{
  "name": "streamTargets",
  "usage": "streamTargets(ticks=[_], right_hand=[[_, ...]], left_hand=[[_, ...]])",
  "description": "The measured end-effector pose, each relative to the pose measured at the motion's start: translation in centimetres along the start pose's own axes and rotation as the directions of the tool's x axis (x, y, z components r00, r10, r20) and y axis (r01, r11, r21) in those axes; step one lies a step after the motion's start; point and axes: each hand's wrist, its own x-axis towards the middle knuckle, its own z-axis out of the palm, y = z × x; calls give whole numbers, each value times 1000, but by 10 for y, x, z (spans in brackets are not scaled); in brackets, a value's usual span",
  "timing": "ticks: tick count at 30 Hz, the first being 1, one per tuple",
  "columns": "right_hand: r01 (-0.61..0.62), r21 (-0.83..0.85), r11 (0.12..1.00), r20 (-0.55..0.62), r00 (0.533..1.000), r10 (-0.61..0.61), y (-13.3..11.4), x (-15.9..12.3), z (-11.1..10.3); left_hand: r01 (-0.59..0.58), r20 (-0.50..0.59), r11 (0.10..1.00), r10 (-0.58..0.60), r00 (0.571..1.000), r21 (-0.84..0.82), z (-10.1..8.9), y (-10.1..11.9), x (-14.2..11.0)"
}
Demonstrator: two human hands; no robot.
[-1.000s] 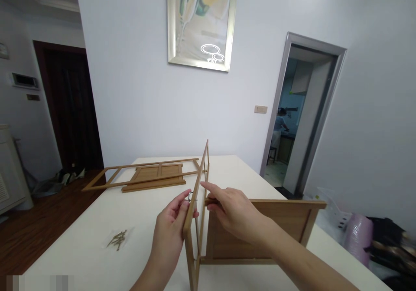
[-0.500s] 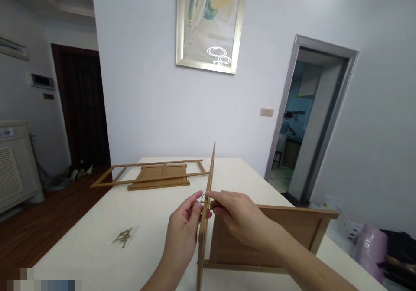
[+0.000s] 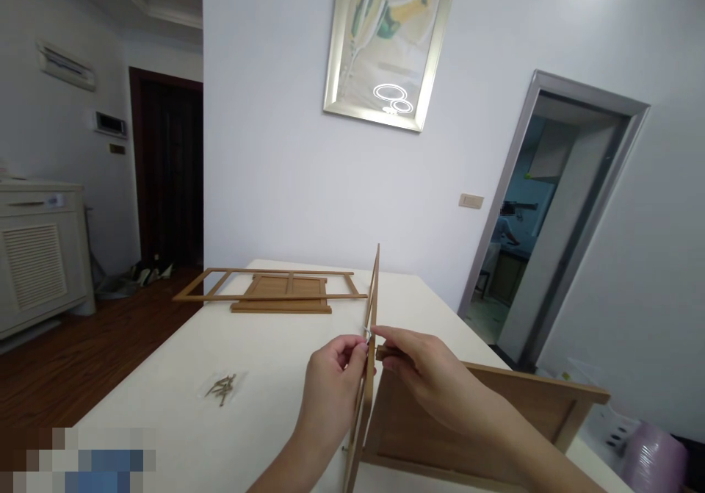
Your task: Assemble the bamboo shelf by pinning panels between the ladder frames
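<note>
My left hand [image 3: 333, 383] is closed in a pinch on a small, thin, bent metal piece [image 3: 368, 331] that looks like a hex key. It is against the left side of an upright wooden frame [image 3: 368, 397], seen nearly edge-on. On the frame's other side, my right hand [image 3: 421, 364] grips the top corner of a brown wooden panel [image 3: 490, 419], its index finger stretched to touch the frame. The panel stands on its edge to the right of the frame. A screw end [image 3: 344, 447] sticks out low on the frame.
On the white table [image 3: 269, 375] lies a clear bag with several screws [image 3: 222, 388]. Farther back, an open wooden frame [image 3: 190, 285] rests over a wooden panel [image 3: 280, 307]. A pink wrapped object [image 3: 655, 456] stands beyond the right edge. Someone [image 3: 504, 232] is in the far doorway.
My view has turned slightly left and tilted. My left fingers have closed lower around the bent metal piece. A gap now shows between the panel's top corner and the upright frame.
</note>
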Motion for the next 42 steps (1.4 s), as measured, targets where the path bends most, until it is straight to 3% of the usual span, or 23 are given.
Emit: streamTargets(ticks=[5, 11, 19, 24, 33, 42], right_hand=[[-20, 32, 999, -22, 1000, 21, 9, 1, 5], [-22, 71, 997, -24, 999, 23, 10, 2, 7], [-55, -86, 995, 27, 998, 57, -1, 4, 4], [-77, -92, 993, 43, 996, 82, -6, 4, 1], [-92, -67, 993, 38, 995, 95, -13, 4, -2], [-115, -90, 989, 35, 992, 119, -9, 4, 0]], left_hand=[[-45, 21, 990, 43, 999, 131, -3, 7, 3], [-16, 74, 999, 12, 997, 51, -2, 12, 3], [-29, 65, 1000, 29, 997, -4, -5, 8, 3], [-62, 88, 997, 65, 994, -37, -9, 2, 2], [-2, 42, 995, 7, 999, -101, -5, -1, -1], [-53, 27, 998, 52, 998, 42, -29, -3, 8]])
